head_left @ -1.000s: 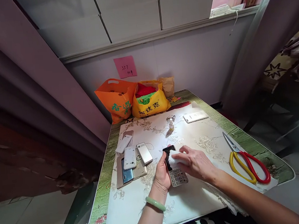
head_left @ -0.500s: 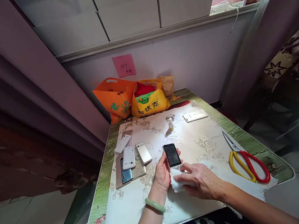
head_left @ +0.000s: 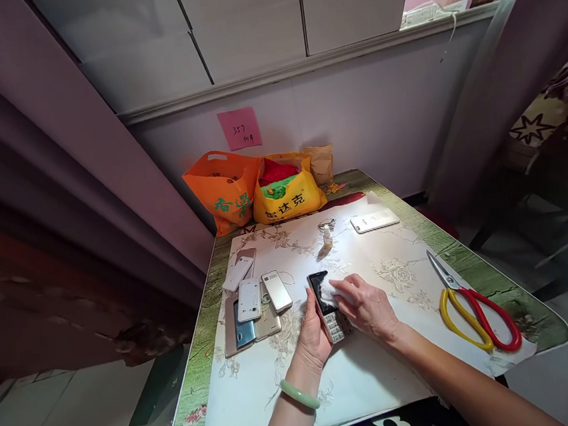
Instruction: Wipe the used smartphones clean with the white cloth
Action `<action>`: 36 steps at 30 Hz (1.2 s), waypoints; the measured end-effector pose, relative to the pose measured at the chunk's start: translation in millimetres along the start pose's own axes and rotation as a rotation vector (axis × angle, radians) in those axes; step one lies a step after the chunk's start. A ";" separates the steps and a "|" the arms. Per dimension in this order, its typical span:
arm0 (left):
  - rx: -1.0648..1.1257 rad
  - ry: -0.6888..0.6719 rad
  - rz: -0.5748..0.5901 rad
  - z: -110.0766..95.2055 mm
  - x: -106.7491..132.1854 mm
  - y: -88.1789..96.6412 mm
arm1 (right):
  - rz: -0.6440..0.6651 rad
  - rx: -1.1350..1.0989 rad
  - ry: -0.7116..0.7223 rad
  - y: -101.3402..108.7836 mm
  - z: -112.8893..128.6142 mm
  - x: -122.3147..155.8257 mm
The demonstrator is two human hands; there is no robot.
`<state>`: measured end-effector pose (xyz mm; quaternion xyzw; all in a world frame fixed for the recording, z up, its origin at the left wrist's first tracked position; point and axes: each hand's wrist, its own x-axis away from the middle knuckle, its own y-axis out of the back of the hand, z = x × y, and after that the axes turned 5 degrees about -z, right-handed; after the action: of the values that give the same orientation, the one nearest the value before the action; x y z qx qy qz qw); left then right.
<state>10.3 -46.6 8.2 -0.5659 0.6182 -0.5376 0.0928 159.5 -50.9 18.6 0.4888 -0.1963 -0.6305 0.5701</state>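
A keypad mobile phone [head_left: 336, 326] with a dark screen lies face up in my left hand [head_left: 313, 331], whose fingers wrap its side and underside. A green bangle [head_left: 300, 395] circles that wrist. My right hand [head_left: 368, 305] pinches a white cloth [head_left: 328, 292] and presses it on the phone's screen, covering part of it. The number keys show below the cloth. Left of the phone, several other mobile phones [head_left: 249, 299] lie in an overlapping pile. Beyond it stands a small bottle [head_left: 327, 237] with a white cap.
Scissors [head_left: 452, 282] with one yellow and one red handle lie at right. A white phone [head_left: 375, 220] rests farther back. An orange bag [head_left: 226, 192], a yellow bag [head_left: 290, 202] and a brown paper pouch [head_left: 322, 162] stand against the wall on the table's far edge.
My right hand has moved the cloth up from the phone's keypad onto its screen. The keys are uncovered now. My left hand still holds the phone.
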 end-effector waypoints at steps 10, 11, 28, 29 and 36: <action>-0.064 -0.533 -0.270 -1.4 -7.5 -0.9 | 0.102 -0.156 0.052 14.6 6.2 3.0; -0.079 -0.592 -0.296 -3.5 -7.3 -0.4 | 0.112 -0.164 0.045 15.3 6.7 -2.5; -0.267 -0.919 -0.391 -54.2 37.4 -49.4 | -0.273 -0.610 -0.555 -65.3 -49.0 -131.9; -0.259 -0.904 -0.396 -55.4 38.2 -53.1 | -0.282 -0.636 -0.536 -64.3 -49.6 -130.0; -0.179 -0.858 -0.433 -61.0 18.4 -68.1 | -0.169 -1.024 -0.236 -30.4 -31.9 -116.4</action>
<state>0.7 -12.3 94.4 -0.8578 0.4359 -0.2075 0.1762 155.4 73.3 25.6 0.0877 0.1138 -0.7402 0.6568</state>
